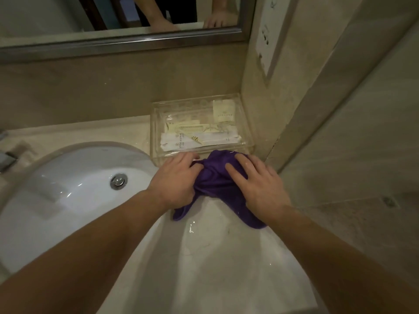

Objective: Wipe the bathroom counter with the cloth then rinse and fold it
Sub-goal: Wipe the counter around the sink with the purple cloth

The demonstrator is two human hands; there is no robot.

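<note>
A bunched purple cloth [214,177] lies on the pale marble counter [210,250], to the right of the basin and just in front of a clear tray. My left hand [174,181] rests on the cloth's left side, fingers curled over the gathered fabric. My right hand [256,182] presses flat on its right side, fingers spread and fairly straight. Two corners of the cloth trail toward me from under the hands. The counter shines wet in front of the cloth.
A clear plastic tray [158,134] with wrapped toiletries stands against the back wall, touching distance beyond the cloth. The white basin [68,177] with its metal drain [118,181] is at left. A tiled wall corner [278,143] closes the right side. A mirror [127,35] hangs above.
</note>
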